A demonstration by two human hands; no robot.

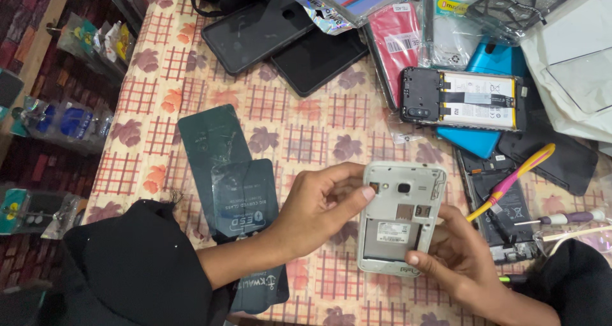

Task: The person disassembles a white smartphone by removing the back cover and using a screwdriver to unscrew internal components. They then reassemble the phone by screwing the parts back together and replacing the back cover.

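Phone (pixel 398 217), white and with its back cover removed, is held between both hands above the patterned tablecloth (pixel 319 118), its long axis running away from the person. Left hand (pixel 319 208) is clamped on the upper left edge, thumb laid across the back near the camera lens. Right hand (pixel 456 256) is closed on the lower right corner, thumb pressed beside the empty battery bay. Beyond the right hand, close by, a yellow-and-pink pry tool (pixel 513 179) is laid across an opened phone (pixel 462 99). Left of the left hand, dark screen-protector sleeves (pixel 229 173) are spread; bare cloth remains beyond the fingers.
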